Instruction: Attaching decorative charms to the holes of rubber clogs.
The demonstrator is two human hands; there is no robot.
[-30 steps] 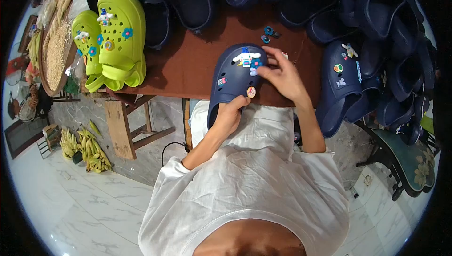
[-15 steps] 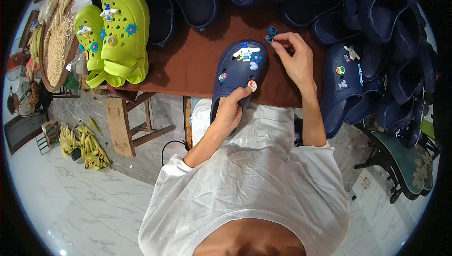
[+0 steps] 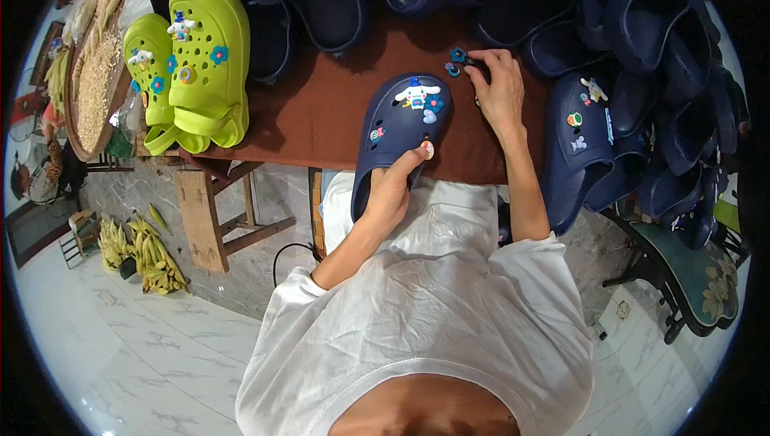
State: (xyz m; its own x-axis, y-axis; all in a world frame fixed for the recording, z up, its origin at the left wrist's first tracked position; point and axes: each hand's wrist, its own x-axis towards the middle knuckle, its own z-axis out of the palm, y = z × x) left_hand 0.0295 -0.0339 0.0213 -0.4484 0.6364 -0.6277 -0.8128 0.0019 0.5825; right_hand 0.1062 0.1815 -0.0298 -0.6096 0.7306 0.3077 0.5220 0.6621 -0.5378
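A navy clog (image 3: 395, 119) lies toe-away at the table's front edge. Its upper carries a white character charm (image 3: 417, 93), a blue flower, a heart and other small charms. My left hand (image 3: 390, 195) is closed on the clog, fingers inside it, thumb against a round pale charm (image 3: 427, 150) at its right side. Right of the toe, my right hand (image 3: 500, 91) has thumb and index finger drawn together at a small dark piece, too small to make out. Beside those fingertips lie a blue flower charm (image 3: 458, 55) and another small blue charm (image 3: 452, 70).
Green clogs with charms (image 3: 210, 59) stand at the left on the brown tablecloth (image 3: 297, 127). Navy clogs line the back and pile up at the right, one with charms (image 3: 579, 135) nearest my right arm. A wooden stool (image 3: 200, 219) stands below the table's left side.
My right hand has shifted slightly to the right and away from the small blue charms, its fingers bending more. The left hand keeps its hold on the clog.
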